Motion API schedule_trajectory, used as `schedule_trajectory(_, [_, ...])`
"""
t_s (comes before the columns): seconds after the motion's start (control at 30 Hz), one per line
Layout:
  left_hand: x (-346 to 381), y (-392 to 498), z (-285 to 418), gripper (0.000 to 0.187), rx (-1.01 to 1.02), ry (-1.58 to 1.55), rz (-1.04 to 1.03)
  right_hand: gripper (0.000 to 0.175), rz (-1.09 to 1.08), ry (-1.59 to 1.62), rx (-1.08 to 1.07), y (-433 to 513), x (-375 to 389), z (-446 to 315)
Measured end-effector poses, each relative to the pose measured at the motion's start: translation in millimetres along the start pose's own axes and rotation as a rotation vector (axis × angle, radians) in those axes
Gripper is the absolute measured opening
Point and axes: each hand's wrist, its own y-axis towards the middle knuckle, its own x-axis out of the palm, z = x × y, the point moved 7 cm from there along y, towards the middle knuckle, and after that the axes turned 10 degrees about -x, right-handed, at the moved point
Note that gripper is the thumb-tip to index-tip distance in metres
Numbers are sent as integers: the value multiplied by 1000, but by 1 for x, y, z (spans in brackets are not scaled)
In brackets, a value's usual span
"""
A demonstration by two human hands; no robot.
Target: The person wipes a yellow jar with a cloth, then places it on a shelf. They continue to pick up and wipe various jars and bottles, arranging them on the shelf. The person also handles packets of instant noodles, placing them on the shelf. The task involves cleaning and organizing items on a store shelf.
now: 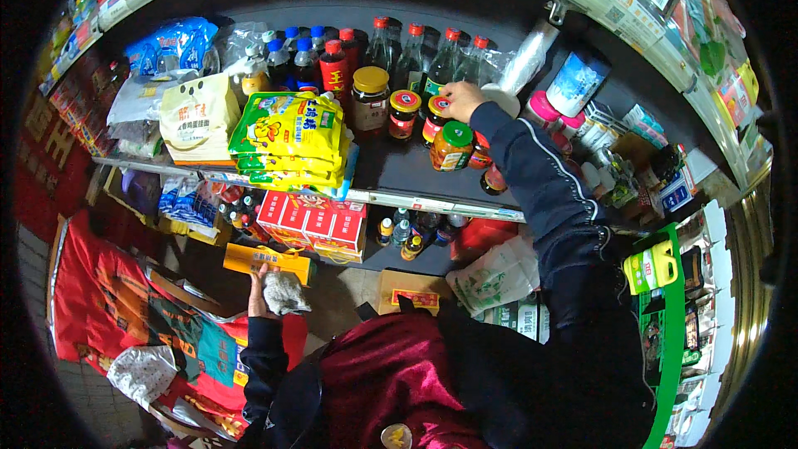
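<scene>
On the dark shelf, my right hand (462,101) grips the red lid of a small glass jar (434,121). Close by stand another red-lidded jar (404,115), a green-lidded jar of preserved food (452,146) and a large jar with a yellow lid (370,100). Further jars lie partly hidden by my right sleeve. My left hand (257,293) is low at the left, holding a crumpled grey cloth (284,293) in front of a yellow box (267,262).
Yellow-green seasoning bags (290,131) are stacked left of the jars, beside a noodle bag (198,117). Clear bottles with red caps (409,56) stand behind. Red-and-white boxes (312,222) fill part of the lower shelf. A green rack (670,324) stands at the right.
</scene>
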Motion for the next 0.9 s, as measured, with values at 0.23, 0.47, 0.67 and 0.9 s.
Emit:
schedule_trajectory(0.23, [23, -37, -19, 56, 20, 41, -21, 60, -47, -149, -197, 26, 22, -60])
schedule_trajectory(0.47, [16, -83, -29, 53, -1, 16, 75, 67, -172, -111, -87, 46, 54, -58])
schedule_trajectory(0.67, [-13, -103, -35, 54, -8, -15, 170, 75, -183, -74, -8, 60, 69, -45])
schedule_trajectory(0.9, [-18, -103, -41, 50, -42, -62, 123, 73, -19, 25, 21, 58, 76, -38])
